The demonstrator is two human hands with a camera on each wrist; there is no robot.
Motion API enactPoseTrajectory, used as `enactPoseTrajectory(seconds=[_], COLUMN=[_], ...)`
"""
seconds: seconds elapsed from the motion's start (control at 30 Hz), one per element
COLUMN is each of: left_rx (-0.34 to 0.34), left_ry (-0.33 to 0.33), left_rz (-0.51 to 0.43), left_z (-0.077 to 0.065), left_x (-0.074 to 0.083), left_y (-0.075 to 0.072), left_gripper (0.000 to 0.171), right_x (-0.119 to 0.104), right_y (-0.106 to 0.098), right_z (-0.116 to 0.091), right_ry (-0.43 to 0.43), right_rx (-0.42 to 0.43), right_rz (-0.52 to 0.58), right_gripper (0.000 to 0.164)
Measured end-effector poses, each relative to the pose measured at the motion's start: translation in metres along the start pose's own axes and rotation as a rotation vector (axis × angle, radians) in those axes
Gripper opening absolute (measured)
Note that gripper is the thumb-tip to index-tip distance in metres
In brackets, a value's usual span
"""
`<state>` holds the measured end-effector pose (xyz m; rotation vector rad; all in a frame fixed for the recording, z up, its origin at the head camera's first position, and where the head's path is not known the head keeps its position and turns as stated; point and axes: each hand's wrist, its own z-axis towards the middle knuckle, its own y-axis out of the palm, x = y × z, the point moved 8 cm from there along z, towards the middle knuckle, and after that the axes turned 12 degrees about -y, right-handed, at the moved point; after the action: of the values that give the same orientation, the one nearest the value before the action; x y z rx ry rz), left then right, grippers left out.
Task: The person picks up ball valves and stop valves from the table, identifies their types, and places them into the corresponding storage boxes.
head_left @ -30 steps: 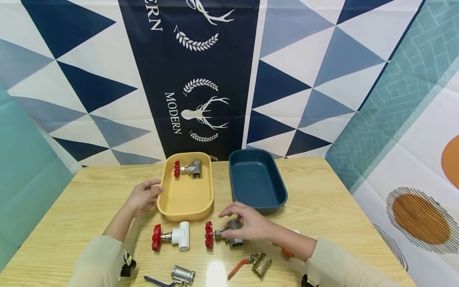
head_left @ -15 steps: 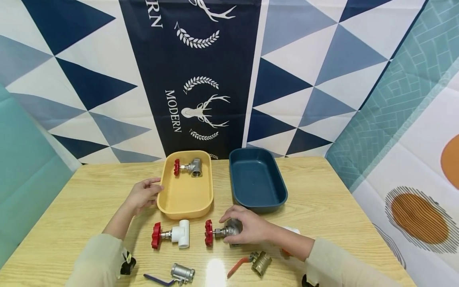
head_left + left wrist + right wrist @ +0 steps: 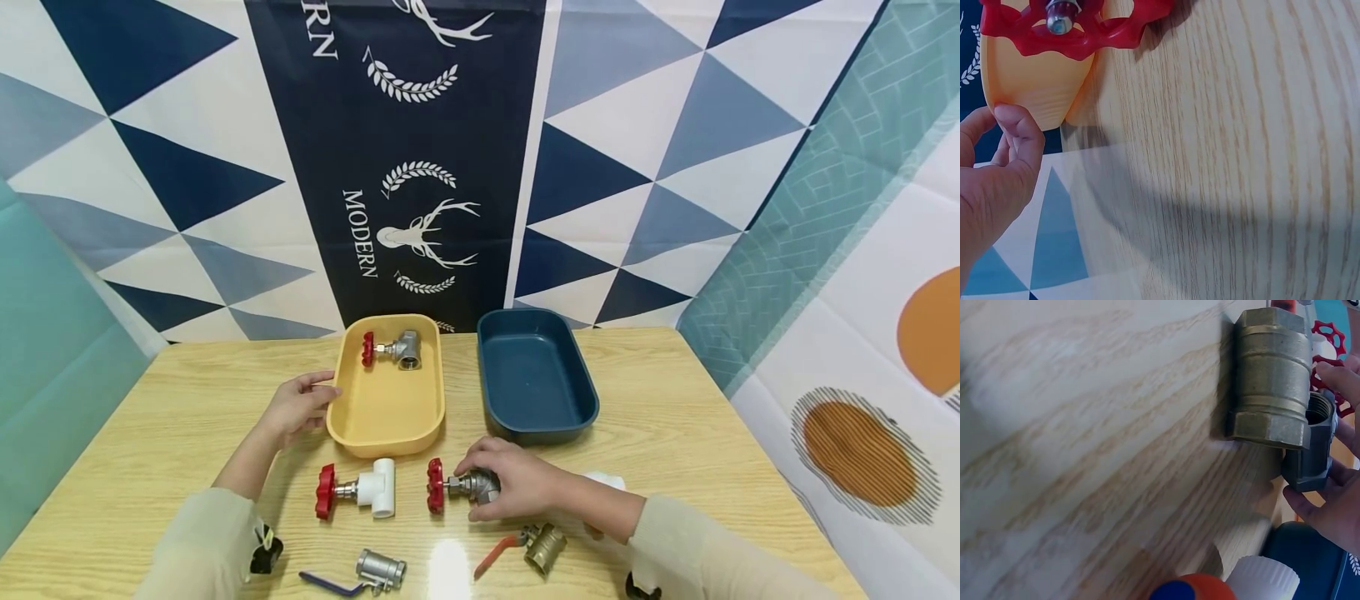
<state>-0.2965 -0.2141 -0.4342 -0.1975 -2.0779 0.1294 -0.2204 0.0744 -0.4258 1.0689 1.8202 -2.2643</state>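
Observation:
My left hand (image 3: 294, 407) pinches the left rim of a yellow tray (image 3: 386, 452); in the left wrist view its fingertips meet at the tray edge. Inside that tray lies a grey metal valve with a red handwheel (image 3: 406, 350). With its fingers and thumb curled round the body, my right hand (image 3: 517, 481) grips another grey metal gate valve (image 3: 472, 485), red handwheel to the left. The right wrist view shows this valve's threaded opening, partly behind a brass ball valve (image 3: 1272, 378). The brass valve has a red lever (image 3: 495, 557) in the head view.
A white valve with a red handwheel (image 3: 375, 490) lies in front of the yellow tray. Nearer is a silver ball valve with a blue lever (image 3: 381, 570). A dark blue tray (image 3: 588, 408) stands right. A white and orange fitting (image 3: 1263, 578) lies beyond the right forearm.
My right hand has lowered slightly and its fingers have closed round the grey gate valve, which has turned a little. The left hand stays at the yellow tray.

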Motion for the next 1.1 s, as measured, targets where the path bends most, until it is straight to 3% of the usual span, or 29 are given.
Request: enactPoseTrajectory(seconds=[0.33, 1.1], left_rx=[-0.007, 0.006], left_ry=[0.002, 0.004], left_rz=[0.007, -0.018], left_z=[-0.001, -0.003], left_x=[-0.002, -0.004], left_y=[0.001, 0.003], left_gripper=[0.061, 0.058], right_x=[-0.001, -0.001], right_y=[0.007, 0.012], right_z=[-0.002, 0.003], right_ry=[0.021, -0.044], right_rx=[-0.11, -0.123], right_rz=[-0.089, -0.209], right_gripper=[0.06, 0.047])
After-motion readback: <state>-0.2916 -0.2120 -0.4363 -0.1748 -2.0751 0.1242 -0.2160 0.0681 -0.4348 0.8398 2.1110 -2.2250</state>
